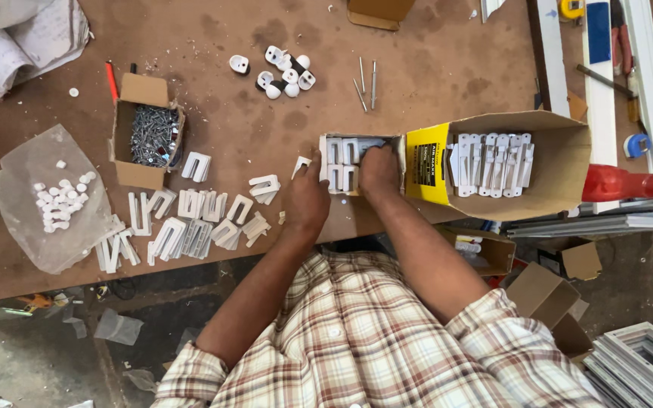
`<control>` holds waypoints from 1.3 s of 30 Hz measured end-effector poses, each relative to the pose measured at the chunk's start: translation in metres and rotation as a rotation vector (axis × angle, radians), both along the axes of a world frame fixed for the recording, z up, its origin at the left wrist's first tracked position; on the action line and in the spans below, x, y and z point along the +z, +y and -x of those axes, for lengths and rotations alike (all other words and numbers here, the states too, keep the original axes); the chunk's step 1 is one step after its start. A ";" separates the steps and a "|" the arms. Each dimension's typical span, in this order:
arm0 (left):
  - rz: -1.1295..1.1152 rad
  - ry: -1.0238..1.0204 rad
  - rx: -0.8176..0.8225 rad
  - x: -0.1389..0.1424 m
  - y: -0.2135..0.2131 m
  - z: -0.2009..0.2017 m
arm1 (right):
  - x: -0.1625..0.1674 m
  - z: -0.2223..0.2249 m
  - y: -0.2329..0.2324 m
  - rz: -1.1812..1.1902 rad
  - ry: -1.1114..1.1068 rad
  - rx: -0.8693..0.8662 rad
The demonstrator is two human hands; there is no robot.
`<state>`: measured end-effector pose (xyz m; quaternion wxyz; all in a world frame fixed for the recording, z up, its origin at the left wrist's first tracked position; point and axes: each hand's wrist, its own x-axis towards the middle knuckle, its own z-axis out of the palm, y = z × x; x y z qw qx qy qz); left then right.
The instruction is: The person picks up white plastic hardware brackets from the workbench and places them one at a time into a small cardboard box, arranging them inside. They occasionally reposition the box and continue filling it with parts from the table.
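A small open cardboard box (pixel 398 145) lies on the brown table, with white plastic brackets (pixel 340 159) packed in rows inside. My right hand (pixel 379 170) reaches into it, fingers pressed on the brackets. My left hand (pixel 307 198) rests just left of the box and holds one white bracket (pixel 300 164) at its edge. Loose white brackets (pixel 198 219) lie scattered on the table to the left.
A larger yellow-and-brown carton (pixel 561 170) with white brackets stands right of the small box. A box of screws (pixel 153 136), a plastic sheet with white caps (pixel 47 196), round white fittings (pixel 285 72) and long screws (pixel 368 79) lie farther back. A red tool (pixel 629 185) and metal profiles sit at right.
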<state>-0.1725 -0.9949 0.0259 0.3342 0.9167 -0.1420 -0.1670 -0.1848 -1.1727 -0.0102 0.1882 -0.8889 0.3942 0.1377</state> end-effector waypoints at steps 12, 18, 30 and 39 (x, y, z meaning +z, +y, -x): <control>0.110 0.033 0.028 -0.006 0.000 0.001 | -0.007 -0.005 -0.016 -0.116 0.041 -0.104; 0.180 0.020 0.034 -0.006 -0.001 0.002 | -0.012 -0.006 -0.020 -0.191 0.069 -0.245; 0.221 0.029 0.101 0.007 0.001 0.006 | -0.010 0.008 -0.024 -0.411 -0.109 -0.239; 0.082 0.204 0.188 0.057 0.017 0.004 | 0.006 0.016 -0.011 -0.159 0.011 0.262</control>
